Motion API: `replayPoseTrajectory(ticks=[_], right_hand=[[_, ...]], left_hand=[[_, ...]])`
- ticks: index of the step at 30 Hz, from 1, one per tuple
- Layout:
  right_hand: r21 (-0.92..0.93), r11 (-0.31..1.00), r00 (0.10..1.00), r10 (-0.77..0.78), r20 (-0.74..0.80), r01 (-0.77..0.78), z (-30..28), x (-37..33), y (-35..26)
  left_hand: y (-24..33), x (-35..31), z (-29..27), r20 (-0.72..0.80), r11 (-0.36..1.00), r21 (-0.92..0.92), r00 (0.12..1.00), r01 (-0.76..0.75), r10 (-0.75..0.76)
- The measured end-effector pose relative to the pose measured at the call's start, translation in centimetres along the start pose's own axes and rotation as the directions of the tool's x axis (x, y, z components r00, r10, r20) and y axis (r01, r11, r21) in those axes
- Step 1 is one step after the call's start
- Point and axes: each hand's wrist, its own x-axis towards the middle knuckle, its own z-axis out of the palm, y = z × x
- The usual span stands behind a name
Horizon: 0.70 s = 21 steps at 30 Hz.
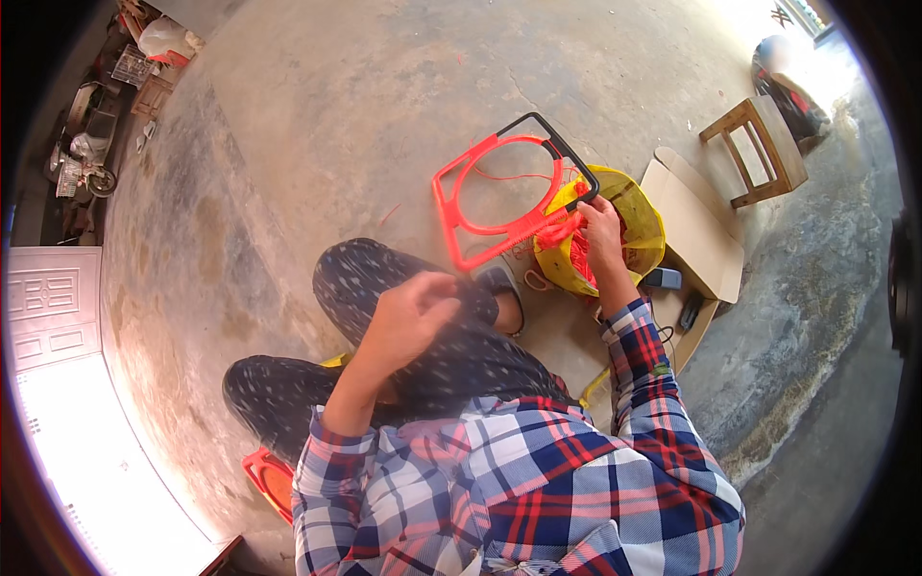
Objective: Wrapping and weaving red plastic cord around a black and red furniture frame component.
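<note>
My right hand (603,230) grips the black edge of a red plastic frame (480,230) with a large round opening, close to its corner. The frame is tilted above the floor, beside a yellow bag (643,226). Red stringy material (579,259) fills part of the bag, and a thin red strand crosses the frame's opening. Over my thigh, my left hand (408,322) is slightly blurred, its fingers bent and apart with nothing visible in them. Scissors (538,280) with pale handles lie on the floor by the bag.
An opened cardboard box (696,230) stands right of the bag, with a grey-blue device (663,278) and a black object (691,312) by it. Beyond are a wooden stool (768,154) and another person (788,91). Another red frame-like piece (269,480) lies at my left.
</note>
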Motion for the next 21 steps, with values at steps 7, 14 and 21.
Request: replayPoseTrajectory(ticks=[7, 14, 21], right_hand=[[-0.147, 0.989, 0.989, -0.038, -0.140, 0.018, -2.0, -0.1, 0.1], [0.103, 0.925, 0.926, -0.351, -0.141, 0.367, 1.4, -4.5, -8.9], [0.148, 0.487, 0.488, -0.872, 0.029, 0.861, 6.3, -12.6, -18.8]], left_hand=[[0.3, -1.0, -0.8, -0.059, 0.996, -0.088, 0.998, -0.021, 0.015], [3.6, -3.7, -4.5, -0.468, 0.922, -0.207, 0.861, -0.328, 0.201], [11.6, -8.8, -8.8, -0.745, 0.702, 0.352, 0.268, -0.620, 0.611]])
